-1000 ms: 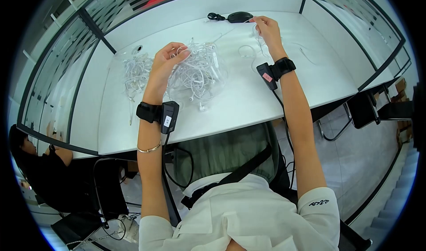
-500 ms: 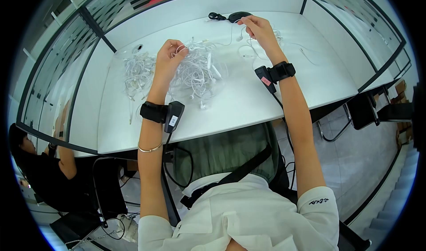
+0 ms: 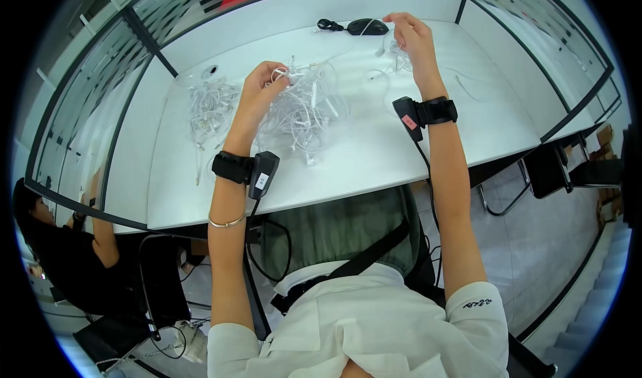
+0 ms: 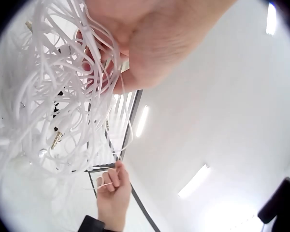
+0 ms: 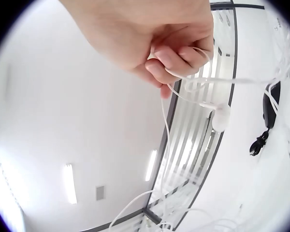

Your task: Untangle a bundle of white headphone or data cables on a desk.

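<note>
A tangled heap of white earphone cables (image 3: 301,114) lies on the white desk, and my left hand (image 3: 257,90) grips strands at its upper left edge. In the left wrist view my left hand (image 4: 150,43) has its fingers partly hidden behind the loops. My right hand (image 3: 418,43) is raised at the back right, beside the black mouse. Up close, my right hand (image 5: 169,43) pinches a thin white cable with its fingers curled, and a white earbud (image 5: 221,118) dangles below them. One cable runs from the heap toward the right hand.
A second cable pile (image 3: 212,107) lies left of the heap. The black mouse (image 3: 368,27) with its bundled cord is near the back partition. More white cable (image 3: 401,58) lies under the right hand. A person in black (image 3: 73,257) sits beyond the left partition.
My right hand moved left toward the heap, then back out to the right and farther away, with the cable in its fingers. The left hand shifted slightly and still grips the heap.
</note>
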`<state>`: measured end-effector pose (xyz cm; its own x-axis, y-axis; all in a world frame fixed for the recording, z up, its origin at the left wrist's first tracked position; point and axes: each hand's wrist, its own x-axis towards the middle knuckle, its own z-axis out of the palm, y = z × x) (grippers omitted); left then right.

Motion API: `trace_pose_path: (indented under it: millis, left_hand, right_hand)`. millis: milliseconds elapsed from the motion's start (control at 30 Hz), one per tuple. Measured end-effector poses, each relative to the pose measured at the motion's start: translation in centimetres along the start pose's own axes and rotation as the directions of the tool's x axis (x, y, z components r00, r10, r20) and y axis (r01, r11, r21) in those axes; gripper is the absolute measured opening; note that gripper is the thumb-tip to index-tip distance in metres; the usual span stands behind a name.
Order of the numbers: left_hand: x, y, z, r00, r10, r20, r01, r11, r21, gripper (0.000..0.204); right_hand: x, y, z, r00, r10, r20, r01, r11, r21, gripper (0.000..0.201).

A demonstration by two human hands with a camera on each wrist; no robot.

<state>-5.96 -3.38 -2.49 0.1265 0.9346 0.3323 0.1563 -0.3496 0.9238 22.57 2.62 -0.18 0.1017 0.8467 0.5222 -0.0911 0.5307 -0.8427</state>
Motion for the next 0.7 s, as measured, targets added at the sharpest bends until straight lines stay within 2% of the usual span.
trace_pose_path:
  millis: [67,100,200,300,400,533,700]
  left_hand:
    - [-0.2,0.7,-0.1,0.998,-0.061,-0.003,0.061,0.998,-0.022,0.021]
    - [-0.3,0.9,-0.1,0.996,-0.092,-0.004,0.091,0.995,-0.034,0.022]
    - [-0.2,0.8,-0.2,0.989,-0.148,-0.016,0.142,0.968,-0.206,0.022]
    - [-0.2,1.1,-0.5,0.977,-0.213,0.029,0.214,0.955,-0.206,0.023]
    - [-0.4,1.1,-0.4,0.986,-0.053,0.160,0.057,0.998,-0.022,0.024]
    - [-0.6,2.0,0.2,0.968,-0.108,0.228,0.091,0.992,0.082,0.032]
    - [-0.4,1.2,0.2,0.973,-0.048,0.226,0.015,0.989,0.149,0.033]
  right_hand:
    - [0.3,1.0,-0.3,0.997,0.042,0.059,-0.036,0.995,-0.098,0.024]
    - [0.4,1.3,-0.5,0.999,0.029,0.040,-0.020,0.977,-0.211,0.025]
    - [0.7,2.5,-0.9,0.999,0.030,0.037,-0.016,0.938,-0.346,0.027]
    - [0.5,2.4,-0.9,0.987,0.149,0.054,-0.104,0.864,-0.493,0.028]
    - [0.5,2.7,-1.0,0.979,0.191,0.068,-0.115,0.799,-0.590,0.029]
    - [0.3,2.7,-0.7,0.984,0.162,0.076,-0.083,0.789,-0.608,0.029]
    - [0.4,2.8,-0.7,0.982,0.164,0.099,-0.070,0.790,-0.609,0.029]
